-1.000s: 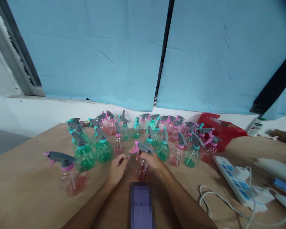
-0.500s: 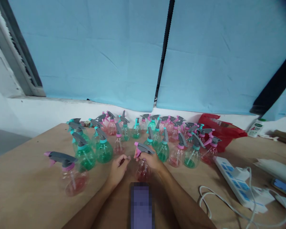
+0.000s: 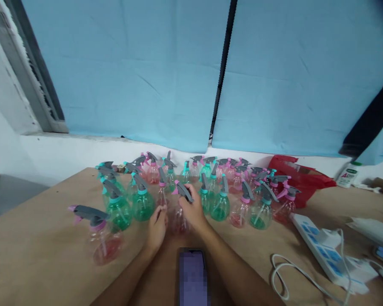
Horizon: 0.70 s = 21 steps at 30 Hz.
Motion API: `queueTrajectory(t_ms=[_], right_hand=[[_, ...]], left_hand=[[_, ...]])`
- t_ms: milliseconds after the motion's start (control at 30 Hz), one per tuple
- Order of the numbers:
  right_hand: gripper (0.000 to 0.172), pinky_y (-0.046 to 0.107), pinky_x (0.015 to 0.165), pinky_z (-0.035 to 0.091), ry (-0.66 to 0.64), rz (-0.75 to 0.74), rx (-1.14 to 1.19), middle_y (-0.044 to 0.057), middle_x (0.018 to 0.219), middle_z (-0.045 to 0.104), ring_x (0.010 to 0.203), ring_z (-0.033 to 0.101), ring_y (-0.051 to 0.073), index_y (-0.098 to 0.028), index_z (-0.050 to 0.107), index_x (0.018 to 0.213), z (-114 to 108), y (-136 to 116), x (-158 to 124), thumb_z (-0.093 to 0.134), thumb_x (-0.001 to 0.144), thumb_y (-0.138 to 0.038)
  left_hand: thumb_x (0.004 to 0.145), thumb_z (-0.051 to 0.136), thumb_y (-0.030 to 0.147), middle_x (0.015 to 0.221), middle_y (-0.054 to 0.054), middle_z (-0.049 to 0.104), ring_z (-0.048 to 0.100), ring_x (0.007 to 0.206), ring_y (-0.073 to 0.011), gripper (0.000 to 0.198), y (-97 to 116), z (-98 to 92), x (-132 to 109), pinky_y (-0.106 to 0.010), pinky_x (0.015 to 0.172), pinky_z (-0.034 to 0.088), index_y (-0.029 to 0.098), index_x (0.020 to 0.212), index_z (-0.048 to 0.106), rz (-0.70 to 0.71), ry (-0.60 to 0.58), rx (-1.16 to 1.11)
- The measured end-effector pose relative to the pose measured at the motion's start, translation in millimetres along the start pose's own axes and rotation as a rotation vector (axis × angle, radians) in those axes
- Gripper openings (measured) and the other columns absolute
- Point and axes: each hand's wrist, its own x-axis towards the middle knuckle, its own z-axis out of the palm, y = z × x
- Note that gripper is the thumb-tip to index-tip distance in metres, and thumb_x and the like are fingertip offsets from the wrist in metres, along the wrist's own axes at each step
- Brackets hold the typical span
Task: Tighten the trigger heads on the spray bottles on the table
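A pink-collared spray bottle (image 3: 180, 222) with a grey trigger head stands in front of me, some pink liquid inside. My right hand (image 3: 192, 208) is closed around its head and neck. Just left of that bottle is my left hand (image 3: 157, 228), its fingers curled together; anything between them is too small to make out. Beyond it rises another pink spray bottle (image 3: 162, 196). Green spray bottles (image 3: 143, 207) flank the hands, and a pink spray bottle (image 3: 107, 250) sits apart at the front left.
Many more pink and green spray bottles line the back of the wooden table (image 3: 44, 238). A phone (image 3: 193, 278) lies in front. To the right are a power strip (image 3: 319, 250) with white cables, a red plastic bag (image 3: 306, 178) and a white bottle (image 3: 348, 175).
My right hand and the spray bottle have shifted slightly left and away from me, and the bottle's head has turned. My left hand's fingers have swung upward. The view has moved a little.
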Motion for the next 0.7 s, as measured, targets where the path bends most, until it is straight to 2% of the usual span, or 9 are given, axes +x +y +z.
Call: queueTrajectory(t_ms=[67,200,400,500,567,633,700], right_hand=[[0.021,0.024,0.058,0.042,0.088,-0.054,-0.121,-0.002,0.073,0.06,0.061,0.051,0.014,-0.02,0.065,0.1,10.9,-1.5,11.7,0.058,0.081,-0.025],[0.025,0.028,0.071,0.047,0.187,-0.097,-0.268,0.003,0.085,0.067,0.075,0.058,0.018,-0.018,0.068,0.105,21.0,0.4,36.1,0.056,0.085,-0.027],[0.024,0.03,0.078,0.048,0.233,-0.046,-0.438,0.004,0.088,0.071,0.08,0.063,0.02,-0.018,0.07,0.103,17.3,14.4,56.4,0.055,0.085,-0.024],[0.026,0.034,0.086,0.049,0.221,-0.02,-0.497,0.006,0.094,0.072,0.088,0.065,0.022,-0.019,0.069,0.106,14.3,21.5,58.5,0.057,0.082,-0.02],[0.034,0.04,0.095,0.047,0.223,-0.018,-0.515,0.009,0.105,0.072,0.099,0.066,0.024,-0.018,0.066,0.115,13.3,23.0,57.4,0.059,0.081,-0.019],[0.046,0.045,0.104,0.043,0.242,-0.072,-0.523,0.015,0.122,0.067,0.116,0.061,0.028,-0.016,0.059,0.127,13.5,19.2,54.3,0.061,0.082,-0.02],[0.054,0.049,0.112,0.036,0.253,-0.207,-0.546,0.018,0.14,0.055,0.134,0.047,0.028,-0.015,0.051,0.137,16.0,9.6,49.4,0.058,0.084,-0.019]], left_hand=[[0.081,0.061,0.065,0.052,0.011,0.03,0.025,0.042,-0.0073,0.048,-0.2,-0.4,-0.2,-0.019,0.042,0.019,0.023,0.07,0.043,-0.04,0.032,-0.067],[0.079,0.063,0.067,0.054,0.011,0.031,0.026,0.043,-0.0067,0.05,-0.8,-0.6,-0.4,-0.019,0.041,0.018,0.022,0.07,0.043,-0.047,0.018,-0.097],[0.081,0.061,0.066,0.054,0.01,0.032,0.028,0.044,-0.0077,0.05,-2.1,-1.4,0.2,-0.02,0.043,0.021,0.022,0.067,0.042,0.001,-0.026,-0.008],[0.084,0.057,0.064,0.055,0.009,0.031,0.028,0.046,-0.0087,0.049,-3.2,-1.8,-0.3,-0.021,0.045,0.023,0.022,0.066,0.041,0.034,-0.096,0.092],[0.087,0.054,0.062,0.055,0.009,0.031,0.029,0.048,-0.0094,0.048,-3.8,-1.3,-0.9,-0.021,0.047,0.025,0.022,0.065,0.04,0.056,-0.157,0.167],[0.088,0.053,0.057,0.056,0.008,0.032,0.032,0.051,-0.0104,0.044,-4.5,-0.1,-1.4,-0.022,0.05,0.027,0.021,0.064,0.041,0.084,-0.202,0.236],[0.088,0.053,0.051,0.057,0.007,0.037,0.037,0.055,-0.0116,0.04,-5.6,1.1,-1.3,-0.022,0.054,0.03,0.021,0.065,0.044,0.117,-0.222,0.278]])
